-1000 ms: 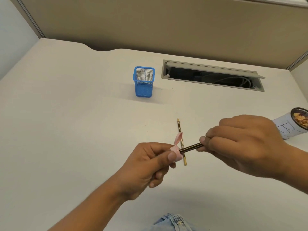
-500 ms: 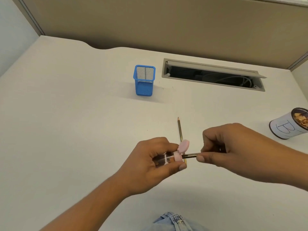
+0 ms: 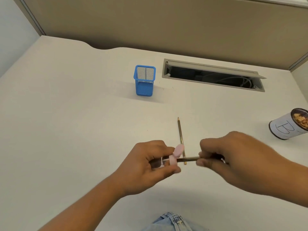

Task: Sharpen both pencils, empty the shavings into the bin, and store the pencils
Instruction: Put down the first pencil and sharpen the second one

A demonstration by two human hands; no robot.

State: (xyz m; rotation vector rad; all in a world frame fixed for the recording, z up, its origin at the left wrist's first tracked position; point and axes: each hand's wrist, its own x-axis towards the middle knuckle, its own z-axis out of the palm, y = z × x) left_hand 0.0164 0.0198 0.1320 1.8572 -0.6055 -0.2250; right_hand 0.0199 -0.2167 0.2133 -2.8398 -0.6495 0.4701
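My left hand point(image 3: 150, 165) grips a small pink and clear sharpener point(image 3: 173, 158) with its pink lid flipped up. A dark pencil point(image 3: 188, 158) sticks out of the sharpener to the right, and my right hand point(image 3: 233, 157) is closed around its other end. A second pencil point(image 3: 180, 132) lies on the desk just behind the hands, its sharp tip pointing away from me. A blue mesh pencil holder point(image 3: 144, 80) stands further back. At the right edge a white can marked "B" point(image 3: 286, 127) holds shavings.
The white desk point(image 3: 75, 122) has an open cable tray slot point(image 3: 213, 75) at the back right. A beige partition runs along the back. Denim fabric shows at the bottom edge.
Both hands dropped slightly and the pencil swung level. The sharpener turned in my left hand, and my right hand rolled around the pencil.
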